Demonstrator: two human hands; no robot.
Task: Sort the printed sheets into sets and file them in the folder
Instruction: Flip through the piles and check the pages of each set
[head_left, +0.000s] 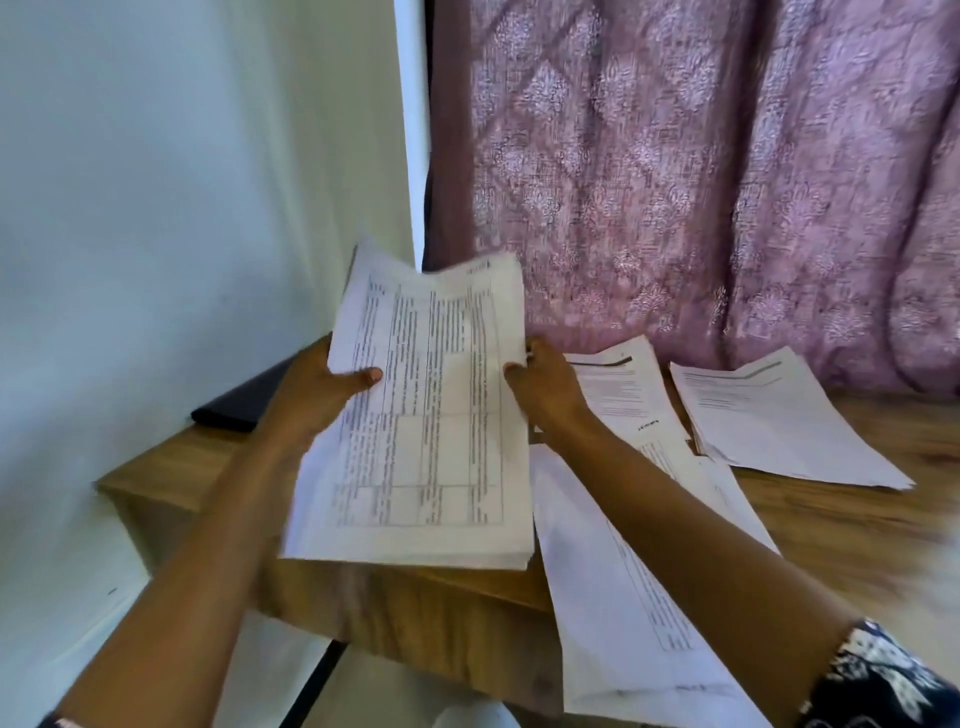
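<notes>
Holding a stack of printed sheets (415, 415) by its two long edges, both hands keep it tilted above the near left part of the wooden table (857, 519); head view.

The left hand (317, 395) grips the left edge, its thumb laid across the top sheet and the other fingers hidden behind the paper. The right hand (545, 384) clasps the right edge the same way, with the thumb tip on the front and the remaining fingers out of sight behind. The top sheet shows a ruled table of text, too blurred to read. Whether the stack's lower edge touches the table cannot be told.

A dark folder (239, 400) lies flat at the far left corner of the table, against the white wall (156, 208) and partly hidden by the left hand.

- One pile of sheets (623, 389) lies just behind the right hand.
- A second pile (779, 415) lies to its right, apart from it.
- Loose sheets (613, 597) lie under the right forearm and hang over the table's front edge.

A mauve patterned curtain (675, 156) hangs behind the table. A dark patterned sleeve (883, 675) shows on the right arm.
</notes>
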